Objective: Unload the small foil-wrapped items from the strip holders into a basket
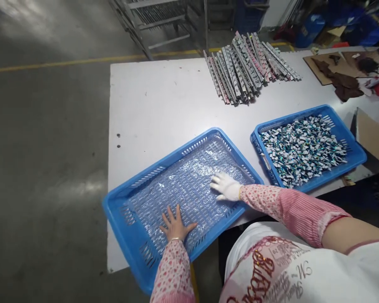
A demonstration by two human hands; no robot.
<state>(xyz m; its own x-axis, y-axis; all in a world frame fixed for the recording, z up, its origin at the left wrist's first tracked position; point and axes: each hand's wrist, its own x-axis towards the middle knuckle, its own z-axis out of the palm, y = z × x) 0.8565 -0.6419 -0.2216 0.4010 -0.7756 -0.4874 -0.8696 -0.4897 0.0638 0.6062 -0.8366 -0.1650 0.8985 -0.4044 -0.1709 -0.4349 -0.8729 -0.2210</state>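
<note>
White tabletop (151, 97) w/ a blue basket (132, 240) at the near edge, bubble wrap (189, 176) lining it. Both hands flat on the wrap, fingers spread, gripping nothing: left hand (176, 225) bare, right hand (225, 185) gloved. 2nd basket (356, 156) of shiny bits (303, 149) beside it.

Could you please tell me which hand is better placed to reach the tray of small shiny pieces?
Probably the right hand: it lies flat on the plastic liner nearest the filled tray, while the left hand rests farther away, by the front rim of the lined tray.
</note>
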